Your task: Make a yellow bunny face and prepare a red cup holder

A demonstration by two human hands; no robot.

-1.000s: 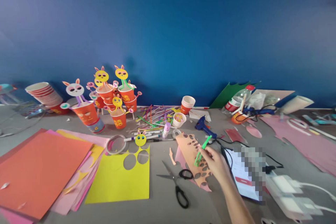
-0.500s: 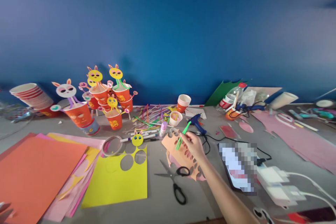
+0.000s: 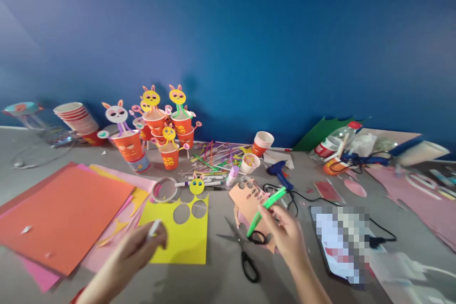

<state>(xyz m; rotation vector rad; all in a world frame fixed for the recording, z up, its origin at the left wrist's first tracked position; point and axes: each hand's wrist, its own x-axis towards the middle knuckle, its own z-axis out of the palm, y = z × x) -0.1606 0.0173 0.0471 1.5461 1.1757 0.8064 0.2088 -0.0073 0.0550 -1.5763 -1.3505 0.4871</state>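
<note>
My right hand (image 3: 287, 230) pinches a bright green strip (image 3: 267, 210), possibly a folded straw, above the black-handled scissors (image 3: 245, 244) and a peach paper sheet (image 3: 245, 199) with oval holes cut in it. Over the left part of the yellow sheet (image 3: 192, 249), my left hand (image 3: 137, 249) is closed with a small white piece (image 3: 154, 229) at its fingers; its kind is unclear. A yellow rabbit face (image 3: 196, 185) lies at the top edge of the yellow sheet, beside a roll of tape (image 3: 164, 190) and several markers (image 3: 210, 184).
Paper cups with rabbit figures (image 3: 130, 147) stand at the back left, near stacked cups (image 3: 76, 121). Coloured sticks (image 3: 217, 156) lie mid-table. A blue glue gun (image 3: 281, 173), its cable, a phone (image 3: 337, 242) and a bottle (image 3: 331, 145) are to the right; orange paper (image 3: 67, 213) lies left.
My left hand has come into view over the yellow sheet with a small white piece. My right hand has moved nearer with the green strip. The view has shifted left.
</note>
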